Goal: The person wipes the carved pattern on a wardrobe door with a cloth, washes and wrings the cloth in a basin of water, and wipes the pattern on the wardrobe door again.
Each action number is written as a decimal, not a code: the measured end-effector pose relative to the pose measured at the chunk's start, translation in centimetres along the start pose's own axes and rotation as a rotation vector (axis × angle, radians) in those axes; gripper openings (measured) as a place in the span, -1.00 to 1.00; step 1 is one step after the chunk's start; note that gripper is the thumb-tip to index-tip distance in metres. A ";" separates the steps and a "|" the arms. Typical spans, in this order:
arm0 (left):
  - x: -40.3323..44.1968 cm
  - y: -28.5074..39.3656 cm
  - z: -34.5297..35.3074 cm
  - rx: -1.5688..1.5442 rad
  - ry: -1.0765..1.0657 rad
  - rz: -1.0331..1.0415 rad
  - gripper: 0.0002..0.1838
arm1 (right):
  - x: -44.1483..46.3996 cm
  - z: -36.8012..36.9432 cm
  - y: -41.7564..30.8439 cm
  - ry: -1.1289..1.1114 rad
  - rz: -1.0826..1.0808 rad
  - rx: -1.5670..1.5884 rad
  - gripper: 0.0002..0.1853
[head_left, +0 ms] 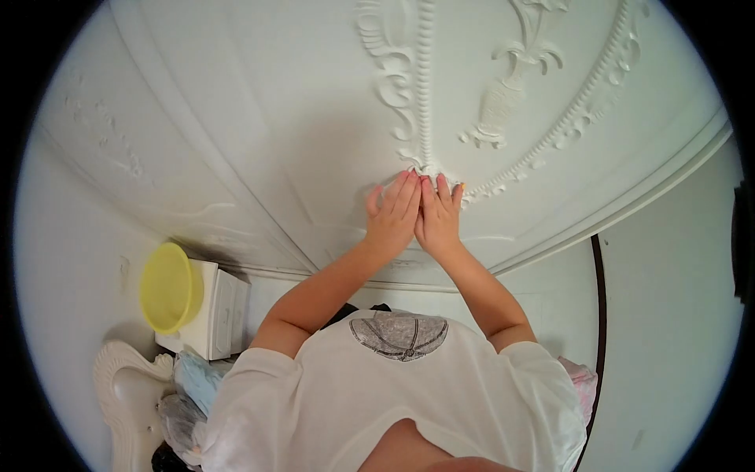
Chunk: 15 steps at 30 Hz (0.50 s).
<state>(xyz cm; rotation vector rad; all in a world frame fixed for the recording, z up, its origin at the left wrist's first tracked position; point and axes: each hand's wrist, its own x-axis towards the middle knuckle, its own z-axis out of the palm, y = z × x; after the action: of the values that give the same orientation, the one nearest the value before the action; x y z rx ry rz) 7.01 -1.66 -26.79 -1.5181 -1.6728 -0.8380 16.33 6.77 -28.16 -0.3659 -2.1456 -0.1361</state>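
My left hand (393,208) lies with its fingers stretched out against a white panel (314,169) that looks like a wardrobe door. Right beside it, my right hand (438,214) rests the same way, and the two hands touch along their inner edges. Under my fingertips is the lower corner of a raised, beaded moulding (425,94) with scrolls, partly hidden by the fingers. A small orange-yellow spot (462,187) shows at the edge of my right hand; I cannot make out what it is. No held object is visible in either hand.
A carved vase ornament (499,110) stands out from the panel. Lower left, a yellow basin (171,289) sits on a white cabinet (224,311). Near it are a carved headboard (118,385) and plastic-looking bags (193,381). Something pink (580,381) shows at the right.
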 end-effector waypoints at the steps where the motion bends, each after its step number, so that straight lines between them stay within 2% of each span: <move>1: -0.1 0.0 0.0 -0.012 0.014 0.003 -0.47 | 0.1 0.0 0.0 -0.002 0.000 0.018 -0.35; 7: -0.5 -0.9 -0.5 -0.030 -0.163 -0.036 -0.42 | 0.5 0.5 -1.0 -0.021 -0.001 0.004 -0.36; 10: -1.1 -1.4 0.4 0.023 -0.140 -0.144 -0.40 | 2.0 0.3 -1.5 -0.046 -0.066 -0.010 -0.37; 15: -1.4 -1.7 1.4 0.055 -0.040 -0.110 -0.36 | 2.9 -0.1 -1.6 -0.012 -0.117 -0.096 -0.42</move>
<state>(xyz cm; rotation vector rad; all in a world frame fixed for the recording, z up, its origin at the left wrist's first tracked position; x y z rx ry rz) 5.28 -1.36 -28.70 -1.4251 -1.8075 -0.8170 14.37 5.85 -25.68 -0.2969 -2.1772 -0.3054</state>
